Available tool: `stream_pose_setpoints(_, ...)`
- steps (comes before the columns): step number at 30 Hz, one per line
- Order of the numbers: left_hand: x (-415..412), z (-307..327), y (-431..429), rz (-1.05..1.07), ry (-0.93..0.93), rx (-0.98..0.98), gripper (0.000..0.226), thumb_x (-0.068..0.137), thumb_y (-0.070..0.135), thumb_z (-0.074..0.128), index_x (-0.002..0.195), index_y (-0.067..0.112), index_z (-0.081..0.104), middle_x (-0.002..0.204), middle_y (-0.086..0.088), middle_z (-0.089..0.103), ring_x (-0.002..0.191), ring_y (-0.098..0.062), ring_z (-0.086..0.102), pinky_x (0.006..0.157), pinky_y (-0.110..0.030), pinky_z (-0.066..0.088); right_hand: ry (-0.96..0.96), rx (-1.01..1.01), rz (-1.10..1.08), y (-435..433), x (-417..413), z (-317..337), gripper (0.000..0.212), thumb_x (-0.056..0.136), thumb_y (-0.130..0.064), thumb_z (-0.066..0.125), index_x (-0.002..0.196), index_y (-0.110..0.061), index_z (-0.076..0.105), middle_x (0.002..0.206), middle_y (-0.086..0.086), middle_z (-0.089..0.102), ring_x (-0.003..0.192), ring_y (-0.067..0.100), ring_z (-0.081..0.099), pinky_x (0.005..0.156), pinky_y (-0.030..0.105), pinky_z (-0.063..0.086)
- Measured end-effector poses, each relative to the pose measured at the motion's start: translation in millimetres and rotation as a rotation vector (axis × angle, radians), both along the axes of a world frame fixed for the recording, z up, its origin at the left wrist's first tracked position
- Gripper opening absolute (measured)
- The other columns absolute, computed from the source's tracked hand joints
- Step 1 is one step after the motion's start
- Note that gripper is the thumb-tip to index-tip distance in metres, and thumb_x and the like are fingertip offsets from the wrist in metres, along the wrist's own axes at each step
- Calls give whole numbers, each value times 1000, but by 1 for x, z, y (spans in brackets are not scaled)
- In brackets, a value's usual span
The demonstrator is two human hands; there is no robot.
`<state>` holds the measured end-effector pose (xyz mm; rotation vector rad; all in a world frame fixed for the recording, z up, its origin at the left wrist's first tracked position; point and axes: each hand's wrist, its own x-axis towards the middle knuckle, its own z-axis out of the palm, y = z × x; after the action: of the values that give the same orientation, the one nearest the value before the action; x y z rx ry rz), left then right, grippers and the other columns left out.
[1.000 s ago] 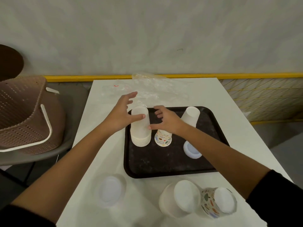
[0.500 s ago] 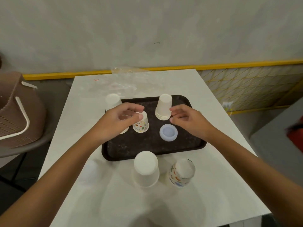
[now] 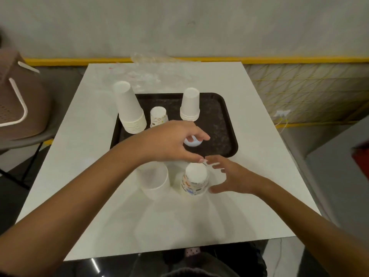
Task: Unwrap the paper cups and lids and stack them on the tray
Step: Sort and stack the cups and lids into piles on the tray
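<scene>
From the head camera, a white table (image 3: 249,176) stands against a grey wall with a yellow strip (image 3: 299,60) along its foot. A brown perforated basket (image 3: 12,92) sits off the table's left side. Crumpled clear wrap (image 3: 147,76) lies at the far end of the table, just behind the black tray (image 3: 219,120). On the tray, a tall stack of white cups (image 3: 129,108) stands upside down at the left edge. A single patterned cup (image 3: 158,116) is beside it, and a shorter white stack (image 3: 190,104) stands further right. A pale lid (image 3: 192,143) lies flat near the tray's front, half hidden behind the left hand (image 3: 171,140). On the bare table just in front of the tray, two more inverted stacks stand side by side: a plain white stack (image 3: 155,180) and a patterned stack (image 3: 195,180). Both look hazy, perhaps still in film, though the blur makes that unsure. The left forearm crosses over the plain white stack and covers its top. The left hand's fingers are loosely curved and grip nothing visible, with the thumb tip just above the top of the patterned stack. The right hand (image 3: 233,176) is spread wide at the right of that stack. Its fingers (image 3: 216,166) reach past the top and its thumb is by the rim at the base. Whether it touches the stack cannot be told.
</scene>
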<state>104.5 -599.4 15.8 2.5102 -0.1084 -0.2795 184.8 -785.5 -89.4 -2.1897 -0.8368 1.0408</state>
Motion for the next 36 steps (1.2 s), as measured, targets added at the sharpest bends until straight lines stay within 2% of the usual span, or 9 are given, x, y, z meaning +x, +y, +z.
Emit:
stream_pose_setpoints(5,-1,-15,-25,-131,105,461,70,79,48,65,139,30,36,136,9,45,121,-13,47,94,-28,39,39,156,-45,7,-22,-14,87,67,-17,82,135,-25,30,127,-12,42,113,4,43,74,2,41)
stream_pose_setpoints(9,4,-32,-38,-190,112,618,67,79,48,64,137,28,37,132,4,49,116,-17,51,87,-29,41,-4,207,-91,17,-32,-25,92,63,-20,85,138,-23,30,123,-14,44,116,7,46,87,11,39)
stream_pose_setpoints(12,6,-41,-44,-157,130,571,62,80,43,65,134,28,39,126,4,50,112,-17,52,82,-28,41,-14,226,-119,18,-33,-30,86,67,-20,82,137,-21,33,130,-3,50,120,14,49,97,24,43)
stream_pose_setpoints(16,7,-51,-44,-110,171,484,62,81,35,67,134,26,37,128,2,48,113,-16,52,79,-26,40,-53,256,-157,14,-32,-31,79,68,-20,81,134,-16,38,128,0,55,115,16,53,94,27,46)
stream_pose_setpoints(21,8,-55,-40,-49,159,339,62,79,28,70,133,23,40,131,2,48,116,-18,50,90,-29,44,-51,276,-209,12,-26,-32,76,66,-21,83,130,-16,42,123,1,57,111,18,55,94,36,49)
stream_pose_setpoints(23,9,-54,-39,-25,149,295,63,79,26,71,134,23,40,132,2,47,117,-18,49,92,-30,45,-51,284,-229,11,-25,-30,74,67,-21,82,129,-17,43,119,-1,57,107,16,56,90,32,50)
stream_pose_setpoints(28,6,-51,-36,34,103,197,63,80,26,69,136,23,41,136,2,45,121,-16,44,97,-30,41,-35,318,-253,9,-24,-18,69,69,-18,80,128,-17,44,111,-10,53,101,8,52,76,12,45)
stream_pose_setpoints(32,4,-46,-29,57,49,148,64,79,30,70,135,24,42,133,3,46,120,-14,43,99,-35,40,-53,332,-240,10,-24,-3,65,71,-17,79,126,-18,44,108,-12,52,96,4,52,76,11,45)
stream_pose_setpoints(36,-1,-27,-24,104,-44,35,64,77,29,73,133,23,45,112,10,44,105,-6,44,92,-23,39,-96,393,-226,11,-20,19,58,68,-15,81,114,-28,47,99,-19,57,90,-4,57,77,11,49)
